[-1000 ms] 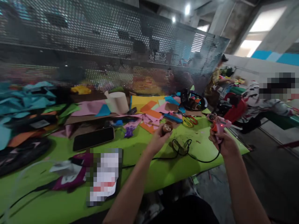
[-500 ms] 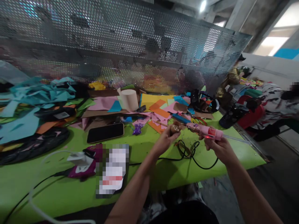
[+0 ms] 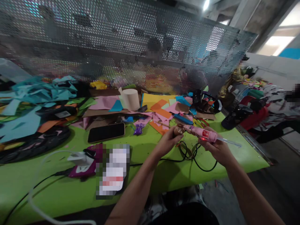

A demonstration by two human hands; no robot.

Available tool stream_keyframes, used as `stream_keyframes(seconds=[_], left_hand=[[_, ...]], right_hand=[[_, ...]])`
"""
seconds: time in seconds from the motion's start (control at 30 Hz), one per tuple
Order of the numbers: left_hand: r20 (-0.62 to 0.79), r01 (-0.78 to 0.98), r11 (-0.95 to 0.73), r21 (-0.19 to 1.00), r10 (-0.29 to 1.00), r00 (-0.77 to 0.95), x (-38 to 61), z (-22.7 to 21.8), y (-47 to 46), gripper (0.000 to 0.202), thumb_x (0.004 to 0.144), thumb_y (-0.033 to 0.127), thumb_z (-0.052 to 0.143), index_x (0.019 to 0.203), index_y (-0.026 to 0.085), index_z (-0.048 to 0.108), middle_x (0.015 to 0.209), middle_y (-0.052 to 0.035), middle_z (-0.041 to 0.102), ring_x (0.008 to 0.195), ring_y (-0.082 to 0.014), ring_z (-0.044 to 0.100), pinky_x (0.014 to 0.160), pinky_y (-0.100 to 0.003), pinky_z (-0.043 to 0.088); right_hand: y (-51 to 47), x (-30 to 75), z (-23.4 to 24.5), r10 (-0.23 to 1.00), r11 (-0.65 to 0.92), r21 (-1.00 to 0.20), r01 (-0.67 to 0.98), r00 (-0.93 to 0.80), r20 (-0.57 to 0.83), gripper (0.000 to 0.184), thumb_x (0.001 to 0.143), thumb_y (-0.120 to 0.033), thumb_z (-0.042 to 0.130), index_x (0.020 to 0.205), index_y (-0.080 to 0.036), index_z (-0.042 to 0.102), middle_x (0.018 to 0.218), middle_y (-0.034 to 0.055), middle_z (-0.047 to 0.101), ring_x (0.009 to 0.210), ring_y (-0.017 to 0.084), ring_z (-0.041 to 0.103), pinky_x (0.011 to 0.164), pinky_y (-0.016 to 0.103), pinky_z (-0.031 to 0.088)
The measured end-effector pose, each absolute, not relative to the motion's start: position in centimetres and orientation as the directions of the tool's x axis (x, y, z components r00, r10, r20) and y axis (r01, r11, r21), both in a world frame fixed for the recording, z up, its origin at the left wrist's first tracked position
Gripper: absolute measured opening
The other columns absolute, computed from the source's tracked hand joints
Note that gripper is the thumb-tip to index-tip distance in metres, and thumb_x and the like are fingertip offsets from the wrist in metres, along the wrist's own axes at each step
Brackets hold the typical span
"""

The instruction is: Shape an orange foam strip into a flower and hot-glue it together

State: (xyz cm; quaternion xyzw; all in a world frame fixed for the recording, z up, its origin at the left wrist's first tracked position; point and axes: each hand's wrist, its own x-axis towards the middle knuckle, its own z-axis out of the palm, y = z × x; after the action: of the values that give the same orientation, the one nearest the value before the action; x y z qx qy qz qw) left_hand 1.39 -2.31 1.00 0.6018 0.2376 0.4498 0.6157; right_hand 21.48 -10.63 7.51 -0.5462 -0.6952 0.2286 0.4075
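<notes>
My left hand [image 3: 169, 141] is closed round a small brown rounded piece [image 3: 178, 130] with a pale patterned face; its exact kind I cannot make out. My right hand [image 3: 217, 149] grips a pink hot glue gun [image 3: 209, 135] with a small red light lit on its side. A clear glue stick [image 3: 229, 142] juts out of the gun's back end. The gun's stained nozzle end points left and is at the brown piece; whether they touch I cannot tell. Beneath both hands, a black cord [image 3: 195, 156] lies in loops on the green tabletop [image 3: 173, 178].
Coloured paper scraps [image 3: 161, 107], a white paper roll [image 3: 130, 99] and a blue-handled tool [image 3: 183, 119] lie behind the hands. Leftward are a dark phone [image 3: 106, 132], another phone [image 3: 114, 172] and a purple power strip [image 3: 87, 165]. A perforated metal panel [image 3: 131, 40] stands behind.
My right hand has brought the glue gun left, so its nozzle end now meets or overlaps the brown piece. My left hand has shifted slightly right.
</notes>
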Motion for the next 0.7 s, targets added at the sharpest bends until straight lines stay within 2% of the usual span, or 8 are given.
stream_keyframes(seconds=[0.43, 0.7], left_hand=[[0.261, -0.220, -0.171, 0.960, 0.828, 0.496, 1.35, 0.81, -2.31, 0.030, 0.083, 0.032, 0.066, 0.109, 0.019, 0.060, 0.104, -0.0033, 0.065, 0.098, -0.0193, 0.057, 0.091, -0.030, 0.045], [0.271, -0.212, -0.189, 0.959, 0.830, 0.488, 1.24, 1.28, -2.40, 0.034, 0.082, 0.033, 0.066, 0.113, 0.019, 0.058, 0.109, -0.0048, 0.065, 0.102, -0.0215, 0.058, 0.095, -0.033, 0.045]], right_hand=[[-10.43, 21.08, 7.57, 0.935, 0.314, -0.712, 0.628, -0.076, 0.345, 0.020, 0.086, -0.041, 0.065, 0.082, -0.022, 0.061, 0.070, -0.0008, 0.052, 0.059, 0.015, 0.050, 0.054, 0.027, 0.043], [-10.58, 21.35, 7.92, 0.923, 0.336, -0.661, 0.672, -0.094, 0.374, 0.021, 0.088, -0.039, 0.063, 0.077, -0.022, 0.061, 0.074, 0.0009, 0.054, 0.062, 0.016, 0.050, 0.057, 0.028, 0.042]])
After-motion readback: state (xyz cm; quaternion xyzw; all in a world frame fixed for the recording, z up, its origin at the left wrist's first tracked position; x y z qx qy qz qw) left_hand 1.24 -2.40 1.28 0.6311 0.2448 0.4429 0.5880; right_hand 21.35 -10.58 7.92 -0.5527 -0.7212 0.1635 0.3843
